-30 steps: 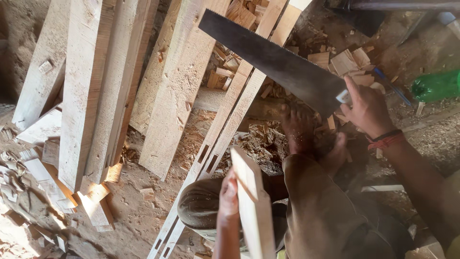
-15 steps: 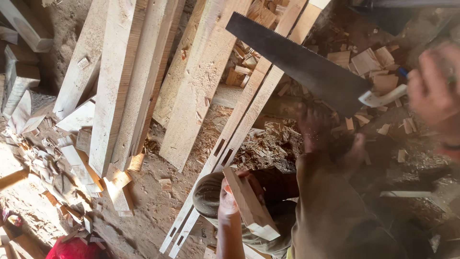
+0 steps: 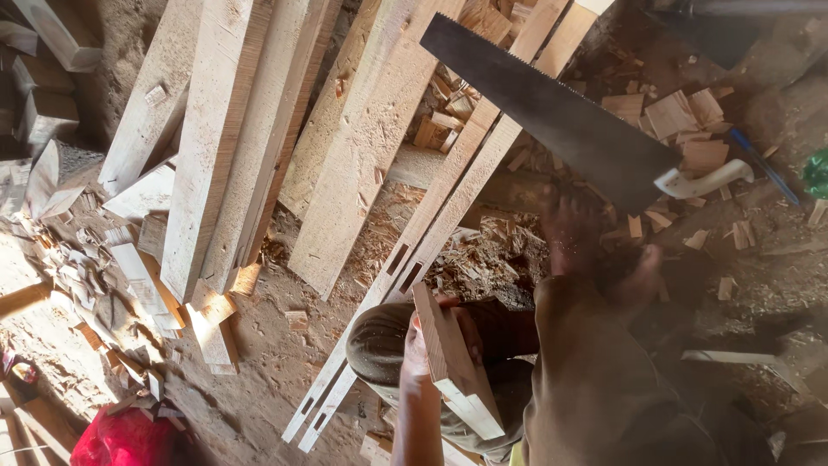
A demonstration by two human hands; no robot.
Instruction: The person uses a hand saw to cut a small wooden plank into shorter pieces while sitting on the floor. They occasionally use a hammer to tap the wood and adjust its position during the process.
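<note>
Low in the middle of the frame, the left hand (image 3: 420, 345) wraps its fingers around a short, pale wood block (image 3: 455, 362), clamped tight at the block's upper end so the piece stands up on edge, its lighter cut face angled toward the lower right. It sits against the knee, over the olive-brown trouser leg (image 3: 384, 341), which probably steadies it. The right hand is nowhere to be seen, so I cannot tell what its grip is doing.

Up in the upper right, a handsaw (image 3: 552, 112) lies diagonally, dark blade running from the top centre down to a white handle (image 3: 703, 181) at the right; no hand is on it, and whether it rests on something or hangs free I cannot tell. Just beneath it a bare foot (image 3: 578, 242) is planted on dusty ground among shavings, looking slightly blurred.

Across the upper left and centre, long rough planks (image 3: 207, 147) lean side by side, seemingly stacked out of the way. A slim pair of rails with mortise slots (image 3: 405, 267) runs diagonally from the top right toward the bottom centre, passing just beside the held block. Offcuts (image 3: 673, 116) heap in the upper right, chips (image 3: 129, 276) scatter at left, and a red cloth (image 3: 121, 436) shows in the lower left corner
</note>
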